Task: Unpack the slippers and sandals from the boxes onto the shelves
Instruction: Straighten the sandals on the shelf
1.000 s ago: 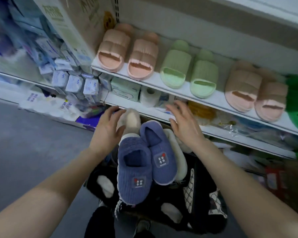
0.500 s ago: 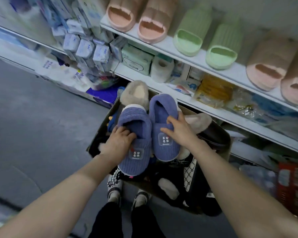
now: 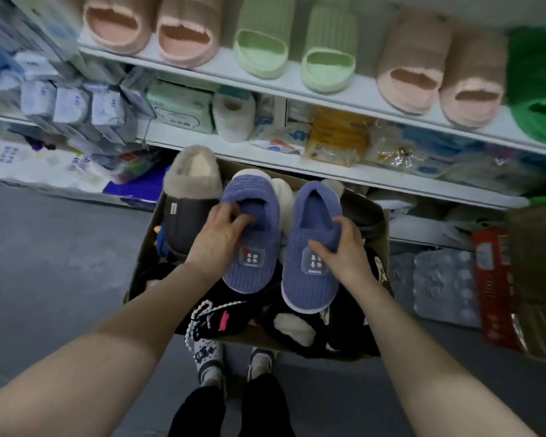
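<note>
Forearms reach down from the lower edge toward an open brown cardboard box [image 3: 141,266] on the grey floor. Left hand [image 3: 216,238] curls its fingers into the mouth of the left blue ribbed knit slipper [image 3: 252,238]; right hand [image 3: 344,250] clamps the right blue ribbed knit slipper [image 3: 312,250] across its upper. A second ago both hands were spread above the pair, which lay touching; now each slipper is gripped and the two are apart, so lifting out appears next. Sewn patches carry Chinese characters and, seemingly, "HAPPY". Beyond, a grey fleece-lined slipper [image 3: 189,197] lies in the box; pink and green slides line the white upper shelf [image 3: 297,86].
</note>
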